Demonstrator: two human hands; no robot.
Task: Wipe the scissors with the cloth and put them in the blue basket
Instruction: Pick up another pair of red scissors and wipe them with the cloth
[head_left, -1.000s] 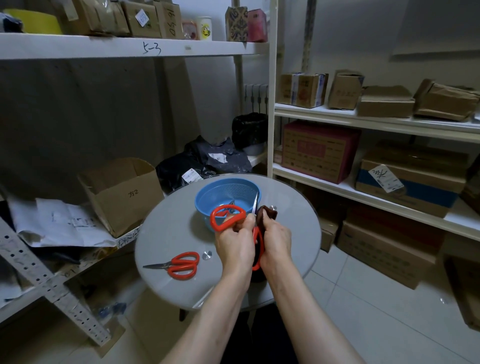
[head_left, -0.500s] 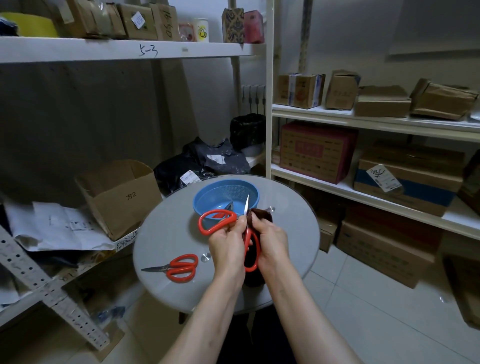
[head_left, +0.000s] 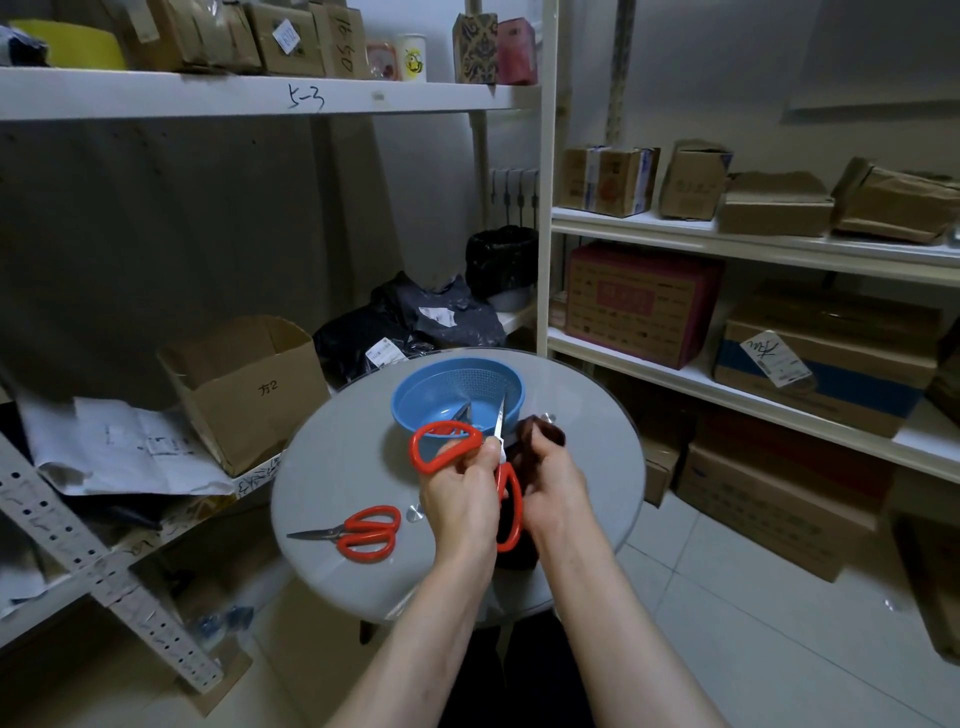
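Bare desk lies open on the left and along the right edge. Loose scissors lie near left. The blue basket, far middle, is open on top, with another pair inside; the held scissors, blade up, stand just before its near rim. A cardboard box crowds the far-left edge, black bags the far edge, a shelf post far right.

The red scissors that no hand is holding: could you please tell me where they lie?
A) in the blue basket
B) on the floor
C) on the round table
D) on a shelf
C: the free scissors lie flat on the round table, left of the left hand, which holds the other scissors, and apart from the blue basket.
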